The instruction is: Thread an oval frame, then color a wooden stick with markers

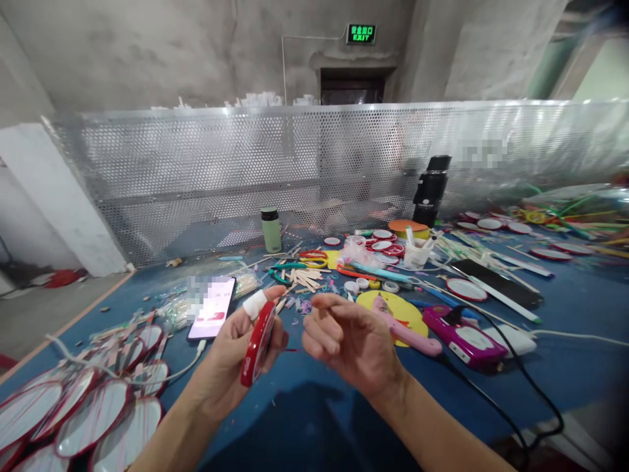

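Red disc (258,344) is being gripped by left hand (232,351), slips perhaps being invited by finger tape (255,304). Right hand (351,337) is being held curled, contents unclear.

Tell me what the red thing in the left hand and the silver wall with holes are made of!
The red thing looks like glossy plastic: its rim is smooth and shiny. The silver wall is probably bright metal: it gleams around neat holes.

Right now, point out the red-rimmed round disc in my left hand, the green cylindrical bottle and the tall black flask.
Red-rimmed round disc (258,342): head view, on its rim.
Green cylindrical bottle (272,234): head view, mid-body.
Tall black flask (430,195): head view, on its body.
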A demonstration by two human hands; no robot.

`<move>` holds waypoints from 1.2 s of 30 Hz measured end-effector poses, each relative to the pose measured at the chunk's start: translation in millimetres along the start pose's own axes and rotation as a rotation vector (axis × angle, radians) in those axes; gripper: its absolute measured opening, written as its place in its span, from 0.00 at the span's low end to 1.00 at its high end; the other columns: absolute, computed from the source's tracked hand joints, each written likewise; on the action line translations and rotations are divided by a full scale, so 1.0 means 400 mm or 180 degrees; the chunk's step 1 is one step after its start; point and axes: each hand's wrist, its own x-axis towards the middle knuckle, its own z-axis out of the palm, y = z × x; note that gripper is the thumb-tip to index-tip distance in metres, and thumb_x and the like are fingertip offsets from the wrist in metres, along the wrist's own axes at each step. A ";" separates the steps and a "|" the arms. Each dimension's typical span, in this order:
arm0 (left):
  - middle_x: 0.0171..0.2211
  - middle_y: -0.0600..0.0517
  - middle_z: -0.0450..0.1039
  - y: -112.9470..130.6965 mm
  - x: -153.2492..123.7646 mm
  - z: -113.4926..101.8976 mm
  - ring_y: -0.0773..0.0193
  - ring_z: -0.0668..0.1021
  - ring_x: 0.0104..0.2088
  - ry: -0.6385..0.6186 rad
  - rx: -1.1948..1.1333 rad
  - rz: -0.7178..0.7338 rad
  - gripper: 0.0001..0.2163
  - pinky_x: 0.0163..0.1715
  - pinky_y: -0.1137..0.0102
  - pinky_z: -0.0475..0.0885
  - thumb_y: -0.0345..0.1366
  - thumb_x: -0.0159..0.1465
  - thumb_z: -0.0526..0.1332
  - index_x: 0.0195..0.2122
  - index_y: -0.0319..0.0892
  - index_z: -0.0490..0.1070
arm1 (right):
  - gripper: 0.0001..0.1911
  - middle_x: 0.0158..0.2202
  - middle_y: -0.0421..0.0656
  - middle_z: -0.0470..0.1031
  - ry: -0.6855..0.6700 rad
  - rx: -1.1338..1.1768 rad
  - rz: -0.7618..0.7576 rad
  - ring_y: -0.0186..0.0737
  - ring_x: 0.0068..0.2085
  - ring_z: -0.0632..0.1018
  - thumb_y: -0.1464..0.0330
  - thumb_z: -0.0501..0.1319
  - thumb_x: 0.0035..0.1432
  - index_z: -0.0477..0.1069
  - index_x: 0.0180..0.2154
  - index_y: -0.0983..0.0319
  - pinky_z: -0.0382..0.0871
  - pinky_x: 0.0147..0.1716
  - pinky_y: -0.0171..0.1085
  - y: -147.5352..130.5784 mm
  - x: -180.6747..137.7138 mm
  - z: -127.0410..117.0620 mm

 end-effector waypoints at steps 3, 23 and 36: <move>0.25 0.55 0.70 -0.009 0.016 -0.021 0.70 0.73 0.26 0.0316 0.0114 0.0269 0.30 0.24 0.78 0.68 0.37 0.52 0.74 0.56 0.39 0.70 | 0.16 0.29 0.40 0.79 0.0096 -0.0646 0.0162 0.27 0.20 0.70 0.72 0.65 0.56 0.78 0.47 0.62 0.72 0.19 0.32 -0.009 0.000 -0.013; 0.23 0.59 0.67 -0.052 0.030 -0.038 0.67 0.71 0.19 0.0921 0.2595 0.0406 0.21 0.20 0.71 0.66 0.41 0.61 0.63 0.53 0.36 0.67 | 0.29 0.51 0.42 0.74 0.0187 -0.4021 0.0193 0.44 0.49 0.76 0.58 0.74 0.47 0.74 0.52 0.52 0.73 0.41 0.37 -0.017 0.008 -0.041; 0.25 0.59 0.66 -0.066 0.028 -0.045 0.69 0.70 0.19 0.0836 0.2579 0.0449 0.18 0.20 0.72 0.67 0.39 0.63 0.62 0.53 0.39 0.68 | 0.25 0.39 0.39 0.77 0.0353 -0.3731 0.0382 0.37 0.36 0.76 0.63 0.74 0.46 0.75 0.47 0.59 0.69 0.32 0.31 0.009 0.020 -0.033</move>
